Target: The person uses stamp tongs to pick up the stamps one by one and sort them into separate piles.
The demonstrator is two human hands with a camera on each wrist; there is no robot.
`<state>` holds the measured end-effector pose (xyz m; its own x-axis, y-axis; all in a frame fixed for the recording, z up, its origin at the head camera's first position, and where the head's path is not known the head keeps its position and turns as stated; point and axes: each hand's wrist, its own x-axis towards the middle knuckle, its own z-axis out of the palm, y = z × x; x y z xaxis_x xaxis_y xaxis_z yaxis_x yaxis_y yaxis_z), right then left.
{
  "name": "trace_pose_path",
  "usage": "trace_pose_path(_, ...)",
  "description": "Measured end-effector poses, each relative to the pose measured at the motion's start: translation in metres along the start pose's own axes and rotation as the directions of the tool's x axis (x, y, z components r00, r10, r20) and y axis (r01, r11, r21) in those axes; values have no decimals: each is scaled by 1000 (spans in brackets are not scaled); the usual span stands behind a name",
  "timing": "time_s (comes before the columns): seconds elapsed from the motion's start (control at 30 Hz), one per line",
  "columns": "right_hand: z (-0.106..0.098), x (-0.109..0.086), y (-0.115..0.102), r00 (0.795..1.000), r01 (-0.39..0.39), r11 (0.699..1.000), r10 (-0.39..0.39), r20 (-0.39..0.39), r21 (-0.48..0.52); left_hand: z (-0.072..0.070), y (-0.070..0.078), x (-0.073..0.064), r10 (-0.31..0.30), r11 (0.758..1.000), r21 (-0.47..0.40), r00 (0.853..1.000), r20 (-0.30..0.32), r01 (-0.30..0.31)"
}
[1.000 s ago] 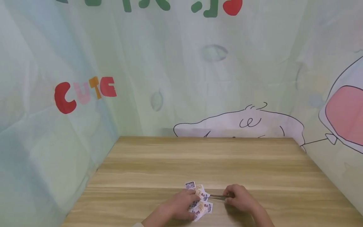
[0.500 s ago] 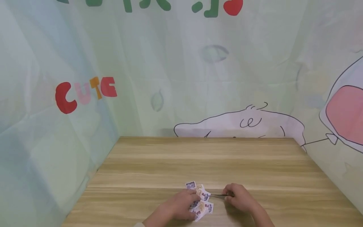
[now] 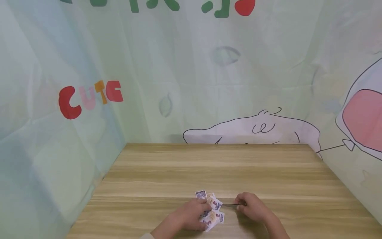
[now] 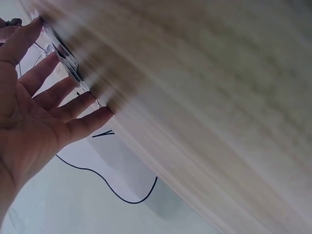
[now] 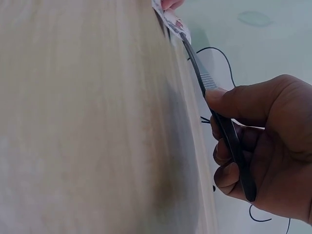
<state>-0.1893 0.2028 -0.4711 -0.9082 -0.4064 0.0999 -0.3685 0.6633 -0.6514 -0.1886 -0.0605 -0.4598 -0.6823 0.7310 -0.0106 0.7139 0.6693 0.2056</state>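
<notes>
A small overlapping pile of stamp-like printed papers (image 3: 212, 218) lies on the wooden table, white with coloured pictures. My left hand (image 3: 194, 214) rests over its left side with fingers extended, hiding part of it; the left wrist view shows the spread fingertips (image 4: 105, 114) at the tabletop and paper edges. Thumb and fingers of my right hand (image 3: 252, 206) grip a pair of dark metal tweezers (image 5: 226, 127). Their tips meet the right edge of an upper paper (image 3: 216, 204) in the pile. One dark, white-bordered paper (image 3: 201, 194) sticks out at the pile's far end.
The wood-grain table (image 3: 218, 169) stretches back to a printed cloth backdrop (image 3: 167, 83) with cartoon drawings and coloured letters. The cloth also hangs along the left and right sides of the table.
The tweezers' two arms, visibly apart a second ago, now lie together as one thin line. My right hand has shifted very slightly; my left hand stays on the papers.
</notes>
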Motion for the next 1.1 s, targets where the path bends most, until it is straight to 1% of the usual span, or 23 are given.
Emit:
trace_pose_path(0.17,-2,-2,3,1000,-8,999,9,-15,31,0,0,-1,13,1000,17,1000,-12,-13)
trace_pose_path(0.37,-3,-4,10,1000,-25,996,26,-6,82,1,0,-1,30,999,37,999,-43,-28)
trace_pose_path(0.57,-6,-6,9,1000,-28,991,28,1,132,1,-1,-1,-1,1000,17,999,-45,2)
trace_pose_path(0.63,-6,-7,10,999,-31,990,32,-8,135,1,0,-1,-10,1000,13,999,-41,11)
trace_pose_path(0.8,-5,-8,13,999,-47,992,49,-14,121,0,2,-4,-6,1000,8,999,-44,6)
trace_pose_path(0.93,-7,-11,14,998,-43,992,49,-42,122,-1,2,-6,7,1000,10,997,-71,-6)
trace_pose_path(1.03,-11,-14,16,997,-43,990,52,-65,132,-2,2,-5,21,999,35,994,-105,-17)
trace_pose_path(1.1,-13,-15,18,996,-47,989,57,-68,141,-3,0,-4,20,999,50,993,-117,-15)
